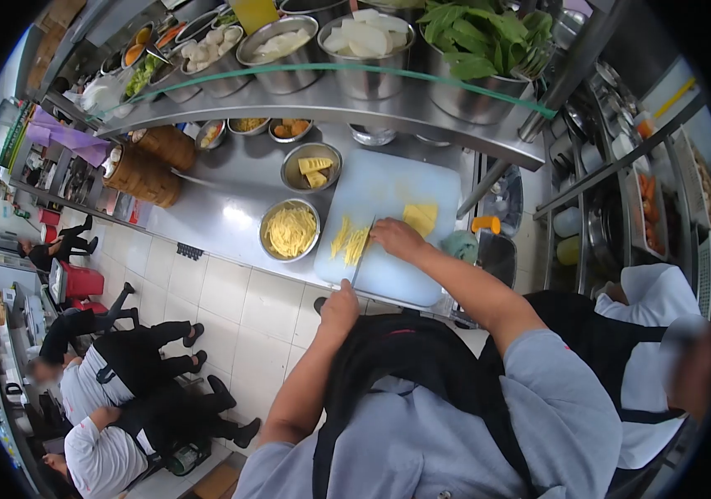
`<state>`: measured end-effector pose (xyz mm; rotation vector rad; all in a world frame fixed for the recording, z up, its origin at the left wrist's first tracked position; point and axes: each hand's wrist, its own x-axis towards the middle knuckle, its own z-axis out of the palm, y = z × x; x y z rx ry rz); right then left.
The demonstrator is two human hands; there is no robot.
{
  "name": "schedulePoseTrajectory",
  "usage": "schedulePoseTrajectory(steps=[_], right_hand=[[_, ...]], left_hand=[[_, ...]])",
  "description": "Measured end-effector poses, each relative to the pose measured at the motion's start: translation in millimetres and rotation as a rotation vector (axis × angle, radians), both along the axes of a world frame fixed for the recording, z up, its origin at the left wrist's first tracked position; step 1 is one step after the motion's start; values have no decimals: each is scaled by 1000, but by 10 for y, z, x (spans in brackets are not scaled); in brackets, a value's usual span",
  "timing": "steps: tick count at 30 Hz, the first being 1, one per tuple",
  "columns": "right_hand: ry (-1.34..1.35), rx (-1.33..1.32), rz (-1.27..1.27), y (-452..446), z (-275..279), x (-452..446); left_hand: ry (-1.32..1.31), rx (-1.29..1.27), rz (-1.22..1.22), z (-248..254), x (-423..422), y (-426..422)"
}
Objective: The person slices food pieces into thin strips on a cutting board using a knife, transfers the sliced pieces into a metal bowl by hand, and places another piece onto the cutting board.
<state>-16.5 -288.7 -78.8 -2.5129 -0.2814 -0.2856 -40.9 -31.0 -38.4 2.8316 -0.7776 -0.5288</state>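
Note:
On a pale blue cutting board [405, 181] lie thin yellow strips [347, 237] and, to their right, a few flat yellow slices [420, 218]. My left hand [340, 308], at the board's near edge, is closed round the handle of a knife [363, 259], whose blade points away from me beside the strips. Fingers bent down, my right hand [397, 239] presses on something yellow just right of the blade; its fingers mostly hide the piece. Left of the board stand a metal bowl of yellow strips [290, 230] and a bowl with larger yellow chunks [312, 168].
A metal shelf [330, 106] with tubs of vegetables crosses above the counter's far side. Bamboo steamers [143, 175] stand at the left. A person [642, 366] is close on my right; several people are at the lower left. An orange handle [485, 224] lies right of the board.

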Motion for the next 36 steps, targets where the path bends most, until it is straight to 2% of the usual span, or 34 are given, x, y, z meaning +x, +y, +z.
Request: schedulePoseTrajectory(steps=[3,6,9,12,14,16,21,24,27,30,32,36], right_hand=[[43,19,-10,12,74,-26],[36,-6,-4,-14,-12,-12],[-42,-9,16,-26,-115,21],[2,-21,27,-46,-90,24],[14,-16,17,-56,-44,44],[41,-4,9,-30,-39,29],[36,4,-7,-25,77,-2],[49,-18,-12,-23,158,14],[75,-49,-30,-25,93,31],[71,-36,-42,-23,22,23],[60,-14,-40,-10,24,28],[170,-58,-63,-40,74,26]], left_hand=[[38,-3,-7,8,136,-46],[71,4,-23,335,158,-11],[41,-66,-11,133,27,64],[10,-125,15,-228,34,28],[20,-72,-2,-66,125,-29],[18,-13,-34,298,141,-58],[-10,-77,7,-88,-3,-17],[-18,-82,-1,-101,59,-48],[4,-34,-27,208,98,-20],[-17,-66,-26,114,-5,18],[-19,-76,-18,-150,1,2],[-26,-53,-56,-47,151,-17]])
